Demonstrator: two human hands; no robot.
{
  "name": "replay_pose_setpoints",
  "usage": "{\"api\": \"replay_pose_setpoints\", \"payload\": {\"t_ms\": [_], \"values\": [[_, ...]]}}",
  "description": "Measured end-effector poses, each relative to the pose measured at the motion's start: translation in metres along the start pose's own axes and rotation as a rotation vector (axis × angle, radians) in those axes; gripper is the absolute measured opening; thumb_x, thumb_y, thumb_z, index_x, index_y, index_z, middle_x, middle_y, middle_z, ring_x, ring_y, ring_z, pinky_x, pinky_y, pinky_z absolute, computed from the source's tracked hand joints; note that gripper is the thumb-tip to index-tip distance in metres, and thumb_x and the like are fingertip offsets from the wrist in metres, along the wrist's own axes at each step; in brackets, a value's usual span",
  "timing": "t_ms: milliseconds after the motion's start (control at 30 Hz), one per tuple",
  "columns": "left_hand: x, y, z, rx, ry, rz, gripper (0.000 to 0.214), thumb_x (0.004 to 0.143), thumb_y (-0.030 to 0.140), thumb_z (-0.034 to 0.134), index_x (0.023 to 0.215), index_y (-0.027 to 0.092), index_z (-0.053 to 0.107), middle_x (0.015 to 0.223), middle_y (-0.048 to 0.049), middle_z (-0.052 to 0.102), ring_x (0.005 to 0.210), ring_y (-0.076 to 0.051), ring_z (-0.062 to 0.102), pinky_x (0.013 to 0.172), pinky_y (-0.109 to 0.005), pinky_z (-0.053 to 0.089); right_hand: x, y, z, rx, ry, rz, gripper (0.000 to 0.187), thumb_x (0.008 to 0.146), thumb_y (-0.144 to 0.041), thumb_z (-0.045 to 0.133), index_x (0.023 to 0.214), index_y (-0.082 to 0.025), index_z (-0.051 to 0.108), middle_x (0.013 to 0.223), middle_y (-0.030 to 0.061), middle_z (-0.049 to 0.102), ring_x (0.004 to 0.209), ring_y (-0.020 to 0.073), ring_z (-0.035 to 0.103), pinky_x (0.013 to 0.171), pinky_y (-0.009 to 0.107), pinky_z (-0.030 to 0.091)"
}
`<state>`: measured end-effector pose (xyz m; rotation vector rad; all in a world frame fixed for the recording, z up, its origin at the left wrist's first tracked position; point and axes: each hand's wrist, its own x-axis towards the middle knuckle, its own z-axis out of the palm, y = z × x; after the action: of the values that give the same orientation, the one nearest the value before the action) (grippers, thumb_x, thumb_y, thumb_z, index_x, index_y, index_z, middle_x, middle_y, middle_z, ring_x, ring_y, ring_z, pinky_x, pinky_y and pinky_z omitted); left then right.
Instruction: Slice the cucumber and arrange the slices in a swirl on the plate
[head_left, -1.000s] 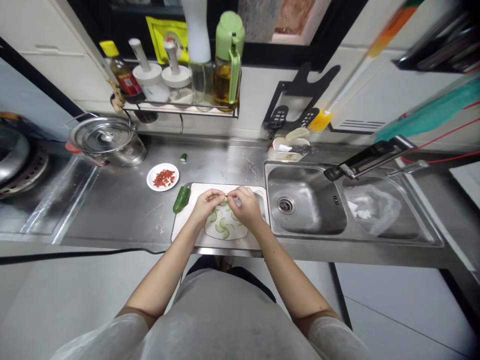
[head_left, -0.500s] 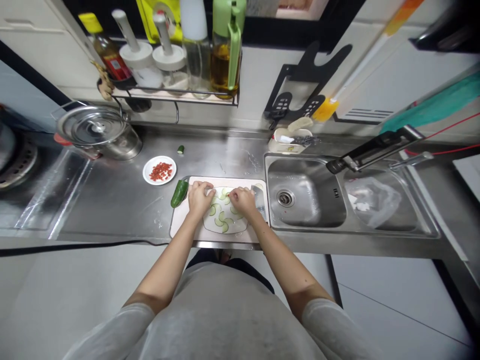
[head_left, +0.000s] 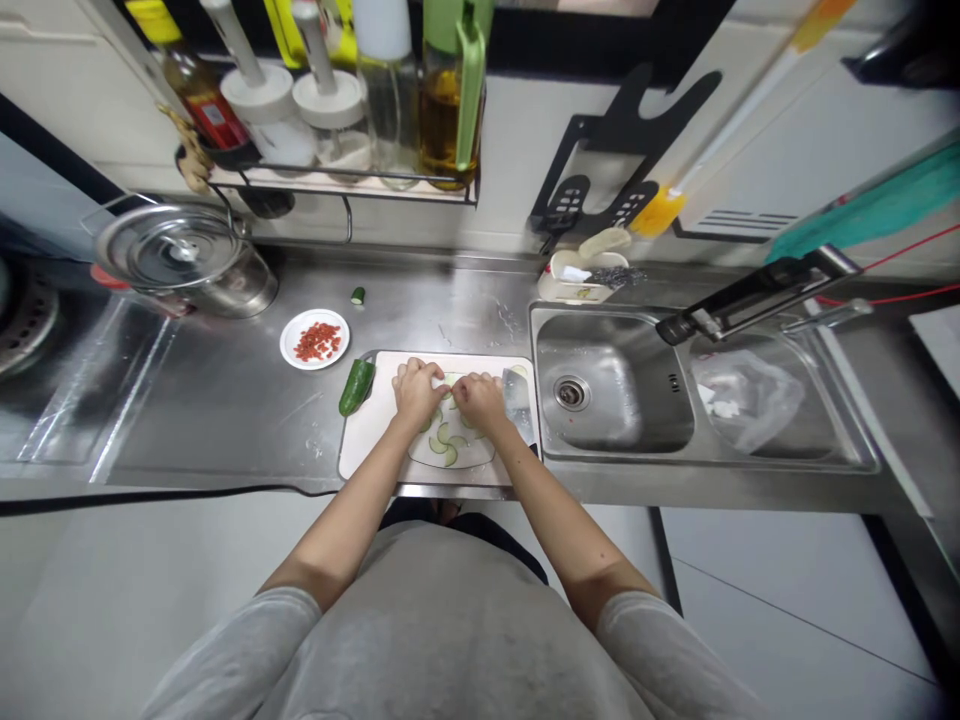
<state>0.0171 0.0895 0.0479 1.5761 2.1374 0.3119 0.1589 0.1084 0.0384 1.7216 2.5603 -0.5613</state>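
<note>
My left hand [head_left: 417, 393] and my right hand [head_left: 480, 402] meet over the upper part of a white plate [head_left: 469, 457] with a thin dark rim. Both have their fingers curled, thumbs and fingertips closed on a thin cucumber slice [head_left: 451, 379], partly hidden by them. Below the hands, several green-edged cucumber slices [head_left: 444, 441] lie fanned in a curved pattern on the plate. The plate rests on a pale cutting board [head_left: 379, 440]. At the board's right side lies a knife with a wide blade [head_left: 517, 393]; a cut cucumber [head_left: 356, 387] lies by its left edge.
Left of the board stand a small white dish [head_left: 288, 345] of chopped red pieces, a cucumber end [head_left: 358, 296] and a lidded steel pot [head_left: 238, 285]. A double sink [head_left: 611, 385] is on the right. Above hangs a rack [head_left: 345, 182] with bottles and jars.
My left hand has moved right, closer to my right hand, and its fingers have closed. The right hand has stayed nearly in place. The view has shifted slightly.
</note>
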Motion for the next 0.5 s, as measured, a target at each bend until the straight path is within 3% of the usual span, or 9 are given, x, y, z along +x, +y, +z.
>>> {"api": "replay_pose_setpoints", "payload": {"t_ms": [500], "values": [[0.0039, 0.0014, 0.0079, 0.035, -0.03, -0.009, 0.02, 0.076, 0.038, 0.071, 0.092, 0.029, 0.064, 0.11, -0.005, 0.051, 0.108, -0.027, 0.047, 0.09, -0.04, 0.038, 0.0019, 0.0027, 0.006, -0.02, 0.014, -0.011, 0.028, 0.097, -0.03, 0.039, 0.089, -0.021, 0.065, 0.099, 0.0069, 0.066, 0.093, 0.0224, 0.048, 0.078, 0.034, 0.023]]}}
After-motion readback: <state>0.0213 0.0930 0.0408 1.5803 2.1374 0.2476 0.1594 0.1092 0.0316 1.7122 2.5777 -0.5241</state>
